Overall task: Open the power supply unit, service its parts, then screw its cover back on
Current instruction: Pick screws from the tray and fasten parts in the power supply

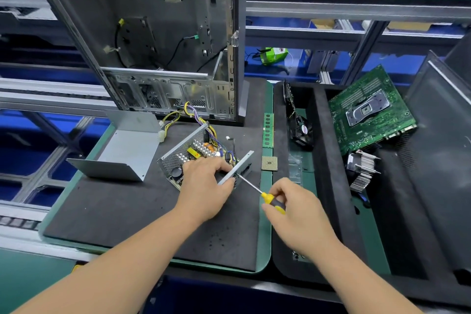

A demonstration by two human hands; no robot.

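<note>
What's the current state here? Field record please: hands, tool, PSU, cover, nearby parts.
left hand: grips the near wall of the power supply unit
right hand: holds the screwdriver
screwdriver tip: at the unit's right end panel
unit: open, circuit board exposed
cover: off, lying left of the unit on the foam mat
nearby: CPU chip, RAM stick, motherboard
</note>
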